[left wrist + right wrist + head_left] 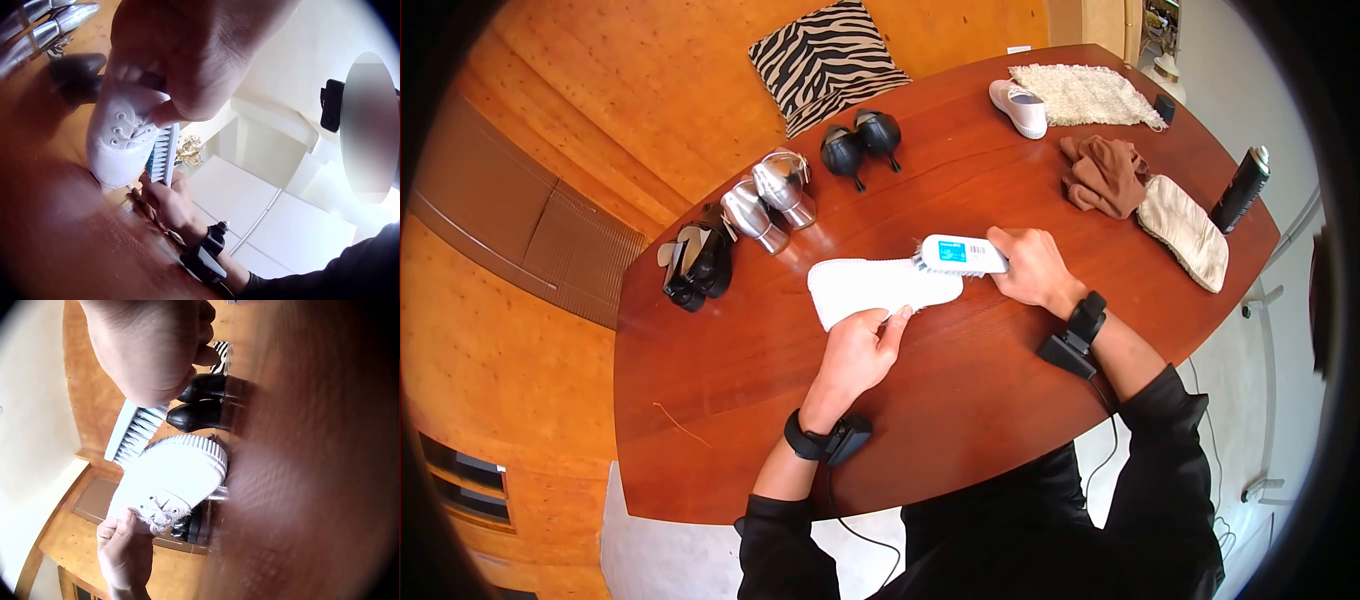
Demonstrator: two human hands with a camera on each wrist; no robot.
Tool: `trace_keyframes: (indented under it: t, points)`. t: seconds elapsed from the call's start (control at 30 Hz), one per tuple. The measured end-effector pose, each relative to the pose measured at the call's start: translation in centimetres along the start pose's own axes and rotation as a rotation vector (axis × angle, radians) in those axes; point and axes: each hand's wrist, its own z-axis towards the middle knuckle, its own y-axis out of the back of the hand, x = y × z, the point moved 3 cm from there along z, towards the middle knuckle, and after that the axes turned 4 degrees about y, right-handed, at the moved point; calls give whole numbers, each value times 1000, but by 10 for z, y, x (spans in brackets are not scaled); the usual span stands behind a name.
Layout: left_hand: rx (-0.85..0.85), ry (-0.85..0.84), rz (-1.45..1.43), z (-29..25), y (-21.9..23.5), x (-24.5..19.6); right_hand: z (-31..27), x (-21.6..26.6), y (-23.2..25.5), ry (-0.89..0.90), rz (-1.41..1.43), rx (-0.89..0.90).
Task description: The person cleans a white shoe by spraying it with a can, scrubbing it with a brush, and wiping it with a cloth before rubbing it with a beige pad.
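Black sleeves (1165, 440) frame a shoe (875, 287), white and held above a glossy red-brown surface (740, 400), the left hand (858, 355) closing its grip on the shoe's edge, the right hand (1032, 268) gripping a brush (960, 255) whose bristled head meets the shoe. Beyond the shoe stand black heels (842, 150); to its left, silver heels (748, 208) and black shoes (710, 265). To its right lie a brown cloth (1103, 175), a cream pad (1183, 232) and a spray can (1242, 190); farther beyond, a second shoe (1020, 108) touches a shaggy mat (1085, 95). Past the surface, a zebra-striped cushion (828, 60) shows against the room's orange expanse.
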Motion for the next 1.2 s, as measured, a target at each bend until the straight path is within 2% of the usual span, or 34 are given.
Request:
trace_keyframes:
  t: [0.13,0.2,0.23,0.3,0.5,0.73,0.8,0.93,1.0,1.03,1.1,1.2]
  points:
    - [62,33,66,-3,0,-4,0,1,0,-11,-9,25]
    - [23,-117,31,-6,-6,-2,0,6,2,14,2,8]
    - [24,-117,32,-7,-6,-4,-1,9,2,38,13,-8]
    - [21,-240,152,-10,-7,-14,-3,13,1,68,34,-30]
    - [3,-403,275,-15,-12,-26,-5,27,3,146,102,-115]
    - [-47,-479,276,-21,-22,-35,-8,38,9,231,132,-220]
    - [-14,-317,136,-21,-25,-35,-9,44,11,257,155,-234]
    - [-29,-287,-36,-24,-32,-33,-11,54,12,315,200,-290]
    - [-27,-374,155,-26,-32,-30,-11,52,10,310,212,-289]
    - [-26,-375,155,-24,-30,-30,-10,50,9,296,213,-268]
    - [-52,-492,304,-21,-25,-35,-10,44,8,279,213,-250]
    - [-55,-492,278,-19,-20,-34,-8,33,3,217,189,-207]
